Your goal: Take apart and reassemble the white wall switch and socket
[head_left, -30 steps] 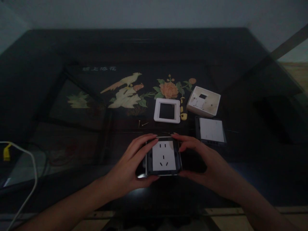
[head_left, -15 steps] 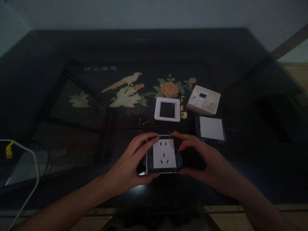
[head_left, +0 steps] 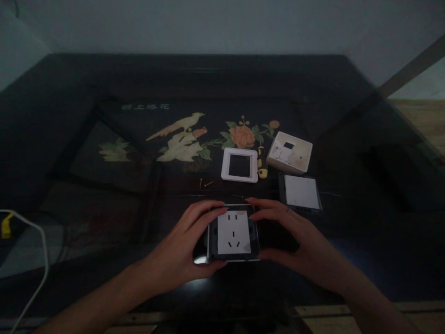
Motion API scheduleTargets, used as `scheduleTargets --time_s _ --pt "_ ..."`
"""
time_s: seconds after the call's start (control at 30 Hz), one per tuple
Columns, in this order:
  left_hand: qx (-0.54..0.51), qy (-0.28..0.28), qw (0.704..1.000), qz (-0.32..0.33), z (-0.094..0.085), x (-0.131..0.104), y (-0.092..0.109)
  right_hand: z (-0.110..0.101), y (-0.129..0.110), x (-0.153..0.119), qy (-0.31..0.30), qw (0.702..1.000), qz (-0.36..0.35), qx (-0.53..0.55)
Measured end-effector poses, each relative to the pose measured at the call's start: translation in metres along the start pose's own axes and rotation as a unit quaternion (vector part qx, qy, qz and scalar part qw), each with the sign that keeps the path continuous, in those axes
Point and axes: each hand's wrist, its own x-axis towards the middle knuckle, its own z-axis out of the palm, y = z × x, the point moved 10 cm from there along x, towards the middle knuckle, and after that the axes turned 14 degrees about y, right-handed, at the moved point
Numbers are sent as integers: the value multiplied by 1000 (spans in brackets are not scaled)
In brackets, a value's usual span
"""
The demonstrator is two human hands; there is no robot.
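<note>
Both hands (head_left: 177, 248) (head_left: 306, 241) clamp the socket (head_left: 233, 234) by its sides; uneven finger pressure could tilt it.

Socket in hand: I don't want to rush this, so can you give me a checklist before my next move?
1. Left hand on the socket: ok, at its left side.
2. Right hand on it: ok, at its right side.
3. Slotted face up: ok.
4. Underside seated: cannot tell, hidden.
5. White frame fitted: not ok, it lies apart.
6. Screwdriver in view: ok, between the frame and the white box.
</note>
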Motion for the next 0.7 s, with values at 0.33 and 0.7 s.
scheduleTargets --time_s 0.33,0.7 --pt "-11 4 1000 6 0 1 1 -23 -7 31 141 963 -106 -203" --pt "-27 -15 999 12 1 1 2 26 0 71 3 915 -147 -375"
